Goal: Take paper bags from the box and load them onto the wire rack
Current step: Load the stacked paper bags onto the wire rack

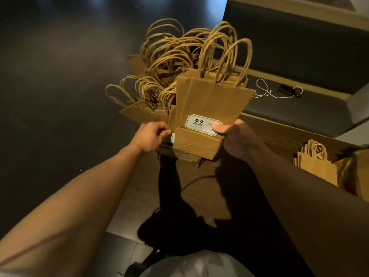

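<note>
Between my two hands, a small bundle of flat brown paper bags with twisted-cord handles (209, 108) hangs lifted, price sticker toward me. My right hand (237, 140) pinches its lower right corner, thumb on the sticker; my left hand (151, 136) pinches the left edge. Behind lies a heap of bags (151, 84), more at near right (315, 162). No wire rack shows, so I judge loading mostly ahead.

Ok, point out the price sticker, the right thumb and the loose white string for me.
price sticker (196, 122): head view, on the printed 9.9.
right thumb (219, 128): head view, on the thumb tip pressing the sticker's edge.
white string (263, 89): head view, on its loop.
</note>
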`<state>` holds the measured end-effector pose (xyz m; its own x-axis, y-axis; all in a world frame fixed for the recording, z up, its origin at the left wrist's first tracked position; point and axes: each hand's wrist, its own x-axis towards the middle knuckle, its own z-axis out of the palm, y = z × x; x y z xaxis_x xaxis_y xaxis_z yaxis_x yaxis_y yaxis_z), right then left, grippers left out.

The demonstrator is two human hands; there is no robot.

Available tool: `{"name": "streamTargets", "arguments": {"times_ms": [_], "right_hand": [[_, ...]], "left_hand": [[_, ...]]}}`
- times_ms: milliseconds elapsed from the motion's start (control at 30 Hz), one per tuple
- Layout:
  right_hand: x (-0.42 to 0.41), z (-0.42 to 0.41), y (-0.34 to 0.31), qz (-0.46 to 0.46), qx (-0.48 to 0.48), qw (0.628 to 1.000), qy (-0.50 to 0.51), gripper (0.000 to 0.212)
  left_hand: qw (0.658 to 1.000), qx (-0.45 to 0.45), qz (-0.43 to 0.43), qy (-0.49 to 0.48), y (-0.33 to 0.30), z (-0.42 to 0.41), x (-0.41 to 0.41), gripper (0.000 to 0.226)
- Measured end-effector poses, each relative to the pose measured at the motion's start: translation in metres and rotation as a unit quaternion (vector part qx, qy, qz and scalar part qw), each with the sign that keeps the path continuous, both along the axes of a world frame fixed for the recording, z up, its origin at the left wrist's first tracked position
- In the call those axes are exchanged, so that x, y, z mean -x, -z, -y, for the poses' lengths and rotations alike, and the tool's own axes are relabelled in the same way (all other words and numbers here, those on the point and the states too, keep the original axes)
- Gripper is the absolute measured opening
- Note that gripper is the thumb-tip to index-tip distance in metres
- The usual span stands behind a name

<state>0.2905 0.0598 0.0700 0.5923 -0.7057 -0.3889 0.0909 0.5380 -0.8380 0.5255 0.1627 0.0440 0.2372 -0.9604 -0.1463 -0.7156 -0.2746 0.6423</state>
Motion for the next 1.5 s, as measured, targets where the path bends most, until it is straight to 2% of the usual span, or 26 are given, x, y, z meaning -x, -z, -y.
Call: {"name": "streamTargets", "arguments": {"times_ms": [100, 200, 333, 500, 567, 667, 800, 900, 967, 1067, 1167, 1300, 1367, 1433, 1500], "right_hand": [[-0.010, -0.002, 0.007, -0.013, 0.005, 1.000, 0.018, 0.060], [-0.017, -0.002, 0.020, -0.023, -0.018, 0.995, 0.093, 0.058], [-0.021, -0.008, 0.034, -0.009, -0.026, 0.989, 0.145, 0.043], [-0.020, -0.007, 0.036, 0.023, -0.023, 0.995, 0.092, 0.050], [-0.017, -0.002, 0.037, 0.022, -0.023, 0.996, 0.086, 0.055], [-0.016, 0.001, 0.035, 0.014, -0.012, 0.996, 0.084, 0.057], [-0.012, 0.002, 0.029, 0.015, 0.004, 0.996, 0.092, 0.057], [-0.008, 0.005, 0.027, 0.013, 0.010, 0.994, 0.112, 0.057], [-0.006, 0.005, 0.028, 0.014, 0.009, 0.993, 0.117, 0.056], [-0.004, 0.002, 0.032, 0.006, 0.004, 0.993, 0.116, 0.057], [-0.007, -0.002, 0.041, 0.003, -0.005, 0.994, 0.105, 0.057], [-0.012, -0.004, 0.046, 0.009, -0.014, 0.995, 0.100, 0.060], [-0.012, -0.003, 0.044, 0.005, -0.009, 0.995, 0.104, 0.056], [-0.008, 0.000, 0.039, 0.001, 0.000, 0.993, 0.115, 0.049], [-0.003, 0.004, 0.033, 0.001, 0.011, 0.993, 0.120, 0.051]], "left_hand": [[0.999, 0.015, 0.019, -0.043, 0.006, -0.003, -0.014, 0.012], [0.998, 0.014, 0.015, -0.062, 0.013, -0.003, -0.019, 0.011], [0.994, 0.033, -0.030, -0.097, 0.017, -0.002, -0.018, 0.010], [0.991, 0.019, -0.114, -0.064, 0.020, -0.007, -0.017, 0.008], [0.991, -0.007, -0.128, -0.048, 0.023, -0.007, -0.018, 0.022], [0.994, -0.053, -0.093, -0.039, 0.029, -0.004, -0.022, 0.031], [0.985, -0.145, -0.091, -0.030, 0.038, 0.003, -0.024, 0.031], [0.983, -0.169, -0.040, -0.060, 0.047, 0.011, -0.027, 0.032], [0.980, -0.176, -0.035, -0.090, 0.049, 0.015, -0.027, 0.033], [0.972, -0.211, -0.010, -0.107, 0.045, 0.017, -0.022, 0.046], [0.966, -0.244, 0.065, -0.060, 0.033, 0.016, -0.017, 0.059], [0.984, -0.160, 0.080, 0.022, 0.018, 0.013, -0.015, 0.034], [0.973, -0.203, 0.080, 0.074, 0.018, 0.013, -0.013, 0.036], [0.954, -0.245, 0.123, 0.119, 0.020, 0.014, -0.008, 0.043], [0.940, -0.273, 0.132, 0.156, 0.022, 0.020, -0.005, 0.048]]}}
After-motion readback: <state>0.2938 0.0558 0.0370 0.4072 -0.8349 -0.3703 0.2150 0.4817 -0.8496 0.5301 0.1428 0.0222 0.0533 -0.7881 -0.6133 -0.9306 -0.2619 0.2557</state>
